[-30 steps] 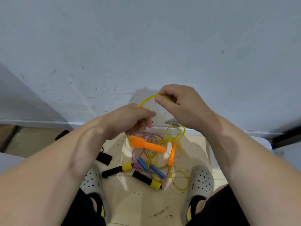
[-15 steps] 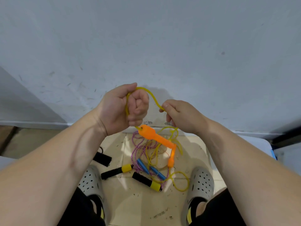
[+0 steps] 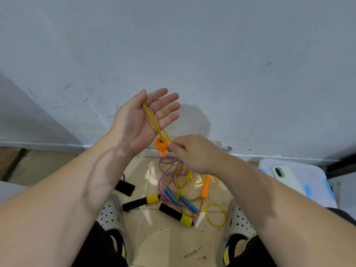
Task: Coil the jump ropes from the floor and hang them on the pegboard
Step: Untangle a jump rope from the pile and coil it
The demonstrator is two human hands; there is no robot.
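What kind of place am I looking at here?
Probably an indoor corner of a home or storeroom: scuffed white wall, tiled floor strewn with jump ropes, and a plastic storage box.

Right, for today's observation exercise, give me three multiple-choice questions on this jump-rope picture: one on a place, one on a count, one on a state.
1. Where does the phone lie? A on a chair; B on a shelf; C on the white box.
2. How many orange handles show? A one; B two; C four.
3. The left hand is: A open, yellow rope across its palm; B fisted round the rope; C holding scissors.
Answers: 1 C, it rests on the box lid. 2 B, one hangs below the left hand, one lies on the floor. 3 A, its fingers are straight and spread.
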